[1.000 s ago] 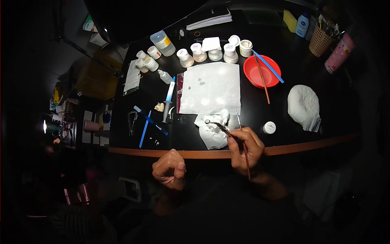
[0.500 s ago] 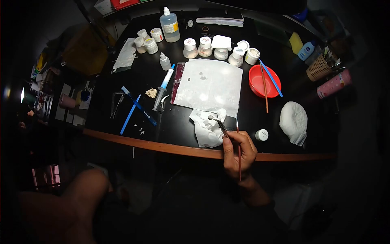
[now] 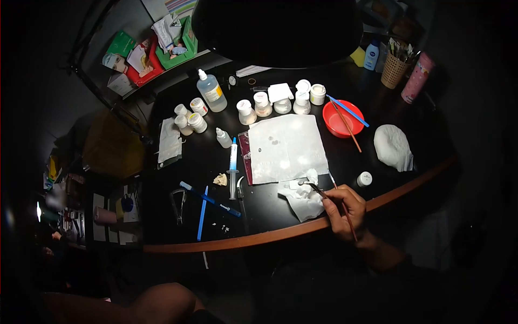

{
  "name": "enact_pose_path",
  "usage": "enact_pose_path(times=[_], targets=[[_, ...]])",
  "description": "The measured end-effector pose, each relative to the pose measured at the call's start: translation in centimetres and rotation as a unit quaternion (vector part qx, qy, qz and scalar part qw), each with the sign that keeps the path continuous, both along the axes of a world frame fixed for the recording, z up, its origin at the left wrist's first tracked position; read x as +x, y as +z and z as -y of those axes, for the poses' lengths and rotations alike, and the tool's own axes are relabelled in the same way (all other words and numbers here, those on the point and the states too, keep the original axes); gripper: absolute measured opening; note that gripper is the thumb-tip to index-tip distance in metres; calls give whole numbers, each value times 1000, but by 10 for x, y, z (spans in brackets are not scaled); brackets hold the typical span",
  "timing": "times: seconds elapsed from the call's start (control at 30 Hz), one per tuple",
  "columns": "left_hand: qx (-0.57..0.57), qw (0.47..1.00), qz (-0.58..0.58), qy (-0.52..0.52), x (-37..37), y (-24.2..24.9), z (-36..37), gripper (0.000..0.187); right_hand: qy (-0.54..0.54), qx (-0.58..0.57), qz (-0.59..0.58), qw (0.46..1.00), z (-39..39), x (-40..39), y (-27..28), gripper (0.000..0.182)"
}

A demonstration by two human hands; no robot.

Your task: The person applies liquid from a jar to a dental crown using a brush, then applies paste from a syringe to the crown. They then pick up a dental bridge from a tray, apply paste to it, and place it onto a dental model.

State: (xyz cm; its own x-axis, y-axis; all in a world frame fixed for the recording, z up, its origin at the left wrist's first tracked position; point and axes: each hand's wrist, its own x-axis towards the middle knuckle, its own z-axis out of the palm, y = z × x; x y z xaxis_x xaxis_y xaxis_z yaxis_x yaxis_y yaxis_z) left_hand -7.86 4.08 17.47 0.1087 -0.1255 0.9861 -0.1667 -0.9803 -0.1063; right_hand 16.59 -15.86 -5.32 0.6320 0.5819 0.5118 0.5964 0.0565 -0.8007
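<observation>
My right hand (image 3: 348, 212) is closed near the front edge of the desk. It holds a thin paintbrush (image 3: 347, 213) with a red-brown handle, its bristles pointing away from me. In the same fingers is a slim dark instrument (image 3: 317, 190), possibly forceps, with a small roundish piece at its tip too small to make out. That tip is over a crumpled white tissue (image 3: 303, 204). Beyond the tissue, a white paper sheet (image 3: 288, 148) covers most of a maroon slab (image 3: 245, 154). My left hand is out of view; a bare knee (image 3: 164, 302) shows below.
Several powder jars (image 3: 246, 112) stand behind the sheet. To the right are a red bowl (image 3: 337, 129) with two tools across it, a white pad (image 3: 391, 146) and a small jar (image 3: 365, 179). A syringe (image 3: 233, 167) and toothbrush (image 3: 213, 200) lie left. A dark lamp shade (image 3: 278, 32) hangs above.
The head view has turned and tilted, so the desk sits lower and slanted, and the lamp shade and shelf boxes show more. My right hand keeps both tools, close to the tissue.
</observation>
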Motion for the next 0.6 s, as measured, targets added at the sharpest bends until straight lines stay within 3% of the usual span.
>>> enact_pose_path(times=[0.17,0.27,0.33,0.37,0.43,0.47,0.5,0.53,0.6], targets=[[8,996,30,78,-20,18,-4,94,-15,16,8,1000,-2,-1,-1,11],[31,958,66,276,-65,24,-22,104,-20,33,29,999,-4,-2,-2,11],[154,855,16,495,-145,-3,-65,55,-26,7,-5,1000,-3,-6,1,10],[225,784,6,579,-185,-16,-87,44,-25,5,1,1000,-3,-6,0,10],[61,849,78,519,-233,-71,-144,35,-32,3,10,999,-5,-6,-4,11],[-87,870,111,473,-244,-92,-165,32,-40,-12,15,999,-7,-10,0,11],[-227,866,158,416,-258,-115,-186,29,-48,-15,27,998,-8,-10,-2,11],[-354,809,179,434,-254,-130,-201,29,-55,-18,39,998,-9,-10,-6,11],[-433,777,110,444,-288,-187,-267,33,-76,-15,54,996,-14,-13,-12,12]])
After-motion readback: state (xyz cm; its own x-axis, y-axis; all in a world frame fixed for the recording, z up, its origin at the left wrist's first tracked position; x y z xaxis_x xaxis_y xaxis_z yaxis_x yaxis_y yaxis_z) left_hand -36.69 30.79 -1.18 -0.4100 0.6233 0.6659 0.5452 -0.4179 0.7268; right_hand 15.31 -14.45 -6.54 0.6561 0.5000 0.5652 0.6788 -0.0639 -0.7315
